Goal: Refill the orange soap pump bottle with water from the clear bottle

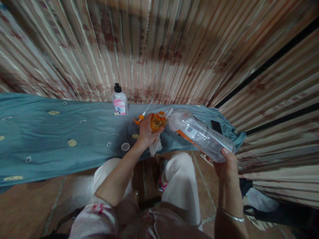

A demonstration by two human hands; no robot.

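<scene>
My left hand is closed around a small orange see-through bottle, whose open top faces up. In my right hand is the base end of a large clear plastic bottle with an orange label. The large bottle tilts down to the left, its neck close to the orange bottle's mouth; whether they touch I cannot tell. An orange pump head with a white tube lies just left of my left hand. Below that hand, a crumpled whitish tissue or cloth hangs at the edge.
A clear bottle with a pink label and black cap stands near the curtain. A round whitish lid rests on the patterned blue-green cloth. A dark flat object lies at the right end.
</scene>
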